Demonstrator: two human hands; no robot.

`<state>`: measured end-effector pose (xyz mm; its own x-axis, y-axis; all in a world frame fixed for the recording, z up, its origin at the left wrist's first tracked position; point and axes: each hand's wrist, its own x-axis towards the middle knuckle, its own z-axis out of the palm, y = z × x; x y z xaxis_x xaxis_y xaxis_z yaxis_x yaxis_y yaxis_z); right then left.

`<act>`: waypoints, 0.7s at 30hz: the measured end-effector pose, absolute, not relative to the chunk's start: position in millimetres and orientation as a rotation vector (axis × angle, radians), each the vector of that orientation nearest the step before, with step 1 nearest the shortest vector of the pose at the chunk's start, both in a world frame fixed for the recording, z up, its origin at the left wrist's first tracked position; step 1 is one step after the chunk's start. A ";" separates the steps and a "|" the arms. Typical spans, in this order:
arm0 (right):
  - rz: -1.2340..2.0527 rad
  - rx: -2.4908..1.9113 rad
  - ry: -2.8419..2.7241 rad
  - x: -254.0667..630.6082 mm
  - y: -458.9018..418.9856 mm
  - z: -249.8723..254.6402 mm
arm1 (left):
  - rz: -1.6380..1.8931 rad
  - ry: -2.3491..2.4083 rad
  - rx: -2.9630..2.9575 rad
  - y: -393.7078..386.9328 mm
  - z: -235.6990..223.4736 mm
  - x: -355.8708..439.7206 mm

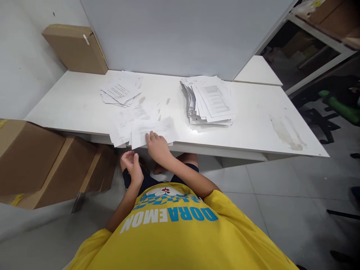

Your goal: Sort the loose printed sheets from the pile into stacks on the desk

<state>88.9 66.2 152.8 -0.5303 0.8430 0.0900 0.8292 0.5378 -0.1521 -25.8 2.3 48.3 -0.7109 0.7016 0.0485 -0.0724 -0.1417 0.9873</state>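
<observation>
My right hand (158,148) rests on a printed sheet of paper (139,133) at the table's front edge, fingers laid out over it. Just off that edge, my left hand (133,166) is held low with its palm turned up. Its fingers are slightly bent, the thumb stands apart, and I see nothing in it. More loose printed papers (120,129) lie spread under and left of the sheet, some poking past the edge. Behind them is a small pile of papers (120,90). A thicker, uneven stack of papers (215,99) sits to the right.
The white table (253,112) carries stains at its right end. A closed cardboard box (74,48) stands at the back left against the panel (180,37). More cardboard boxes (56,165) are at my left, by the table's front edge. A shelf (320,30) is at the far right.
</observation>
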 end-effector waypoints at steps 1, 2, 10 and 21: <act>0.146 -1.454 -2.640 85.8 64.6 150.8 | 1.861 1.444 0.502 2.1 48.2 -20.5; 0.153 -1.465 -2.653 83.4 62.9 148.5 | 1.792 1.286 0.359 4.8 49.6 -16.1; 0.208 -1.454 -2.626 82.5 61.9 130.5 | 1.759 0.917 0.298 44.2 82.2 2.1; 0.362 -1.310 -2.217 126.6 49.1 123.2 | 1.852 1.162 0.346 47.7 76.3 0.1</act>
